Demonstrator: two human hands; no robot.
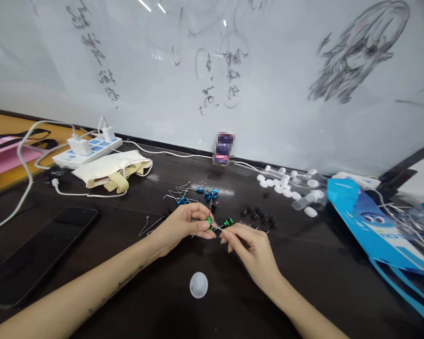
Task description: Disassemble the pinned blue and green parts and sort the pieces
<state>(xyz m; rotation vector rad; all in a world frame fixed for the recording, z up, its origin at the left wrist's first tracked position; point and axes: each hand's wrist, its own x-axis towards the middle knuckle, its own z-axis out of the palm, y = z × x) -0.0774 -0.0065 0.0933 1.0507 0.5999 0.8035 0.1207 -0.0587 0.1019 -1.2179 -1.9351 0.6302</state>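
Note:
My left hand (183, 225) is pinched shut on a small green bead (209, 220) threaded on a thin metal pin. My right hand (249, 245) is also pinched, holding a thin wire pin that carries a second green bead (228, 221). The two hands almost meet above the dark table (134, 263). Just beyond them lie several blue beads on wire pins (205, 194) and loose bent pins (151, 225). A cluster of small black beads (259, 216) sits to the right of my hands.
A white cap (199, 285) lies near me between my forearms. A black phone (38, 254) rests at the left, a cream cloth bag (111, 172) and power strip (86, 149) behind it. White caps and clear tubes (293, 188) and a blue bag (371, 226) lie right.

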